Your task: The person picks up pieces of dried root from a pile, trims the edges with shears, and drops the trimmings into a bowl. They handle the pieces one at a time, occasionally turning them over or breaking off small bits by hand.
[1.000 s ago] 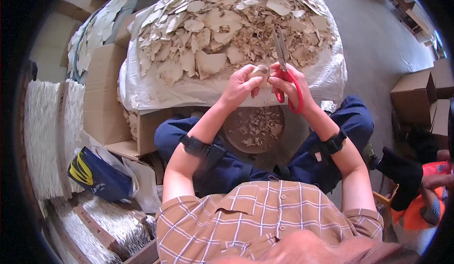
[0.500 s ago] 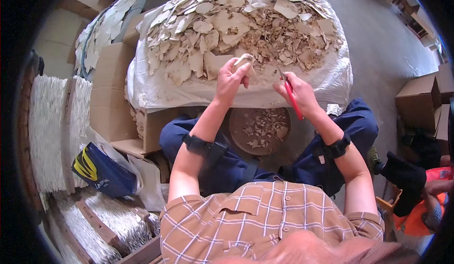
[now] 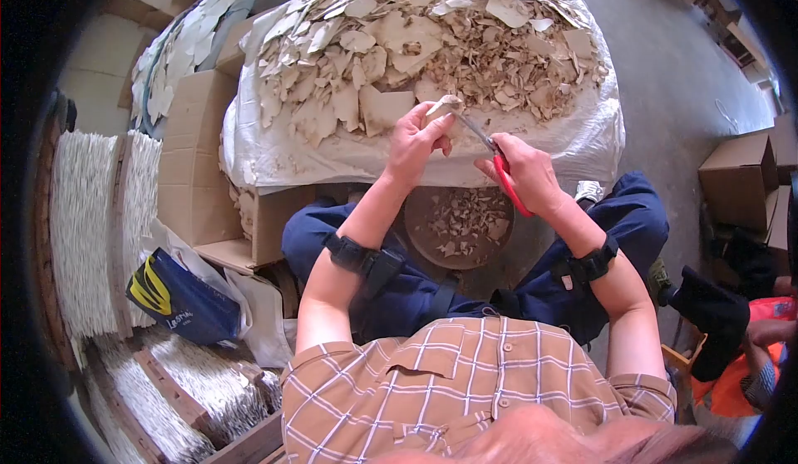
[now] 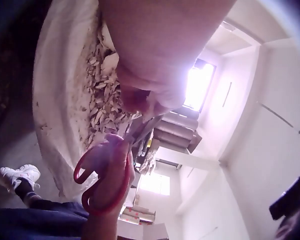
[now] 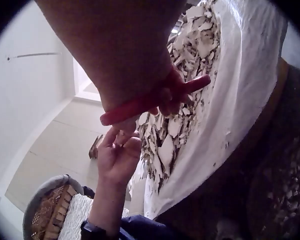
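Note:
My left hand (image 3: 411, 144) pinches a small pale, beige flake-like piece (image 3: 442, 108) over the front of the heaped work surface; its exact kind cannot be told. In my right hand (image 3: 529, 173) is a pair of scissors (image 3: 506, 185) with red handles. Their metal blades point up and left, tips right at the piece beside the left fingers. From the left wrist, the red scissors handles (image 4: 126, 186) loop around the right hand's fingers. The right wrist view shows the left hand (image 5: 119, 162) just past the red handle (image 5: 132, 110).
A broad heap of pale, flat flakes (image 3: 332, 103) lies on a white sheet (image 3: 573, 150). Below its front edge, between the knees, stands a round basin (image 3: 413, 235) with scraps. Left are cardboard (image 3: 189, 165), stacked white sheets (image 3: 87, 231) and a blue bag (image 3: 195, 310). Another person (image 3: 761, 331) sits at right.
Hands began close together at the piece. They parted, the right hand drawing right and down with the scissors; now the blades have come back to the piece in the left hand.

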A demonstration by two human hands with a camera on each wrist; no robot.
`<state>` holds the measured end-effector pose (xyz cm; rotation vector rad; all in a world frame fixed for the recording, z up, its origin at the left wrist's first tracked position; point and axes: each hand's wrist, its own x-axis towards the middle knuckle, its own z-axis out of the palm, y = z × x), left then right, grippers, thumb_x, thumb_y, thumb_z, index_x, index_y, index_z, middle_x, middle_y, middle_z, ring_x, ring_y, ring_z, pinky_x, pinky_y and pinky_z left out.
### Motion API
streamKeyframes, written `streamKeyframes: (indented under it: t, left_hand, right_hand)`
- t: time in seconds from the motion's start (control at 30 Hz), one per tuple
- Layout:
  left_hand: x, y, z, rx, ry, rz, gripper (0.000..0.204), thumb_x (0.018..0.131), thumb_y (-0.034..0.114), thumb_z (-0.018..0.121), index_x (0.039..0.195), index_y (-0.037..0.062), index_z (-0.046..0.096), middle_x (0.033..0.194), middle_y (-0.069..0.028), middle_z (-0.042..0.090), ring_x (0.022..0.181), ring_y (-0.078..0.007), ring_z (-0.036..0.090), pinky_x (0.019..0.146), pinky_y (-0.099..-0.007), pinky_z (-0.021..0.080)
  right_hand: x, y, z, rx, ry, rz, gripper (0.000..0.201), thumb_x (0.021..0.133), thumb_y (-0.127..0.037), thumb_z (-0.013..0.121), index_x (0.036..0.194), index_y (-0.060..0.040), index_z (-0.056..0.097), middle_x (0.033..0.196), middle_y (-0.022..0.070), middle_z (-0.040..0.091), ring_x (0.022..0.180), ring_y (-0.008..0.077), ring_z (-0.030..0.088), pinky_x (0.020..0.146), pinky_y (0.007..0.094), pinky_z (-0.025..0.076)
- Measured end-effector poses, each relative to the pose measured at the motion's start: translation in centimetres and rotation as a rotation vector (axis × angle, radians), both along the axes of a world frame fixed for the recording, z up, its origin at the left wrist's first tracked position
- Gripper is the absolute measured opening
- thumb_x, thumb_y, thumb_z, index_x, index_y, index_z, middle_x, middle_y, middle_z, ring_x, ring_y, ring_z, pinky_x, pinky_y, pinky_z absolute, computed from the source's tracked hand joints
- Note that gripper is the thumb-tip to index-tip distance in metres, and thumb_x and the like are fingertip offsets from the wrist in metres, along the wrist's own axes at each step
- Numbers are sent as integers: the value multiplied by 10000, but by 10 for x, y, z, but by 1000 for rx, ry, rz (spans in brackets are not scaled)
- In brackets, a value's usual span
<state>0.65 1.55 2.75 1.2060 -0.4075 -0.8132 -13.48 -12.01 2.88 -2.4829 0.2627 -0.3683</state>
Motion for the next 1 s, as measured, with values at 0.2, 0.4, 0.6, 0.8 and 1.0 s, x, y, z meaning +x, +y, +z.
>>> streamKeyframes:
  t: [0.2,0.4,0.6,0.8,1.0]
  left_hand:
    - [-3,0,-5,-9,30,-22,157,865,118,536,993,27,540,758,15,516,554,-54,472,512,-224,433]
    - [-2,2,-12,55,38,-37,165,856,118,542,993,26,541,749,9,517,551,-55,468,508,-224,426]
    - [2,3,-14,105,78,-95,171,840,118,559,974,14,542,762,-8,544,559,-57,479,505,-212,421]
    - [-9,-1,-19,107,85,-128,172,827,113,571,969,20,540,841,-41,587,656,-90,552,525,-231,458]
    - [8,-4,-15,-26,208,195,140,811,108,598,946,96,566,845,2,601,697,-86,578,611,-194,462]
  right_hand:
    - [-1,3,-6,-37,-2,-45,308,775,-292,633,915,-41,525,708,141,573,635,338,579,535,401,443]
    - [-3,0,-14,-41,47,-23,286,794,-311,606,877,-50,523,652,163,569,625,359,575,533,419,441]
    - [-1,-2,-29,166,155,2,328,793,-379,574,835,-59,512,631,186,578,639,383,583,548,465,443]
    - [2,-2,-21,82,148,-77,341,803,-383,576,890,-59,514,682,175,576,688,366,577,583,425,437]
    - [3,-2,-23,173,199,-99,362,807,-398,568,897,-52,512,714,175,579,739,366,575,615,418,436]
